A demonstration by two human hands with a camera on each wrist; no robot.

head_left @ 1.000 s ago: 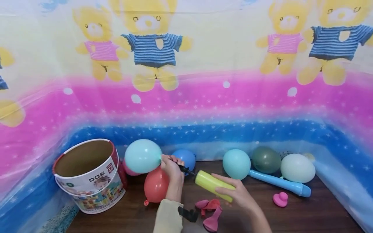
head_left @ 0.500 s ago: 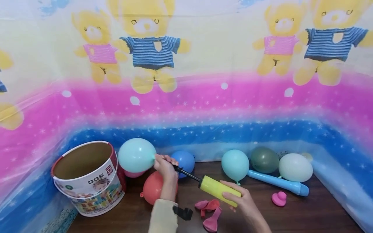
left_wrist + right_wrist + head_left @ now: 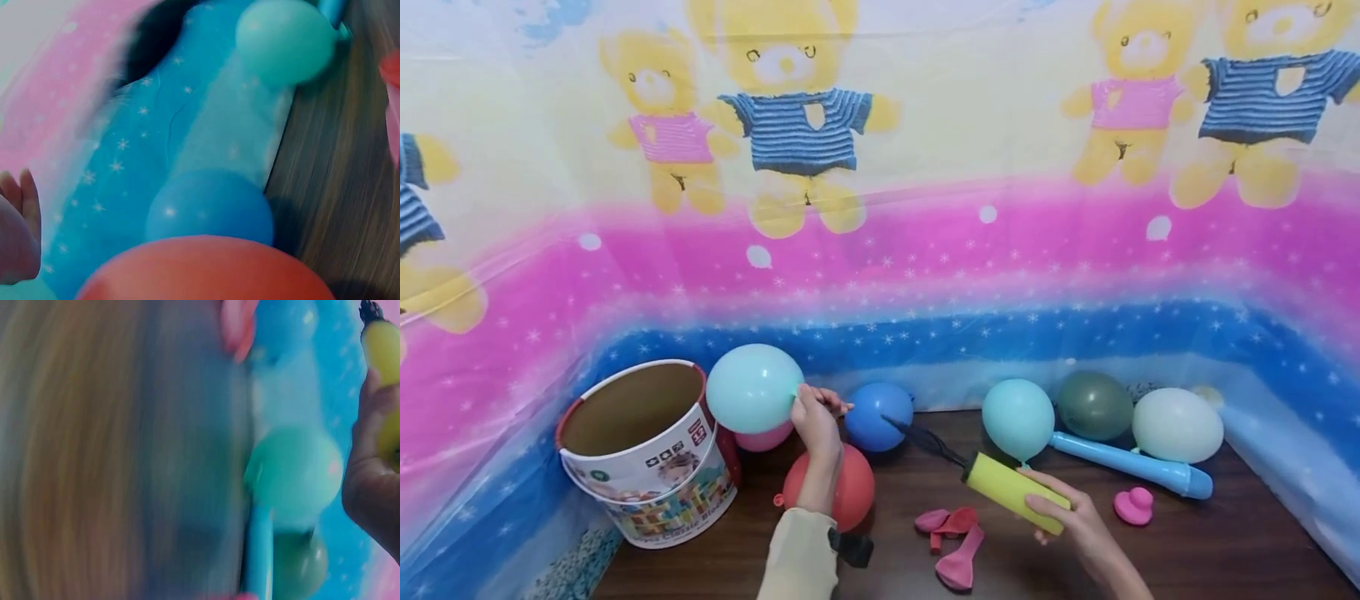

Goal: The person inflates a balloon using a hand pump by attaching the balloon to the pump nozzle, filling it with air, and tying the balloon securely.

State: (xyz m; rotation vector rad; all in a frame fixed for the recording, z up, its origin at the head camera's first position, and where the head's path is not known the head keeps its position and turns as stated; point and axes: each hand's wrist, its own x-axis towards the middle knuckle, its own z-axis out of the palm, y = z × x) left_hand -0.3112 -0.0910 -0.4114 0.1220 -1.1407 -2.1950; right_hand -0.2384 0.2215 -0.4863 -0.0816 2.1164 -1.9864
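While the left hand (image 3: 815, 418) pinches the neck of an inflated mint balloon (image 3: 752, 388) between curled fingers, holding it up just above the rim of the cardboard bucket (image 3: 647, 454), the right hand (image 3: 1063, 512) is wrapped around the barrel of a yellow hand pump (image 3: 1013, 492), fingers curled over it. The pump's black nozzle (image 3: 925, 439) points toward the left hand but stands apart from the balloon's neck, with a gap between them.

Right below the left wrist lies a red balloon (image 3: 842, 492) on the brown desk (image 3: 1195, 550), and a blue balloon (image 3: 878, 416) sits just behind the nozzle, against the starry plastic sheet (image 3: 925, 275) printed with bears. A pink balloon (image 3: 765, 437) peeks out between the bucket and the mint one.

Near the pump, a few flat pink balloons (image 3: 951, 542) lie uninflated on the desk. Further right, a teal balloon (image 3: 1018, 418), a dark green balloon (image 3: 1094, 406) and a pale whitish balloon (image 3: 1177, 425) line the back edge, with a blue pump (image 3: 1131, 465) lying in front of them and a small pink duck-shaped piece (image 3: 1132, 505) just beside its end. The wrist views are blurred.
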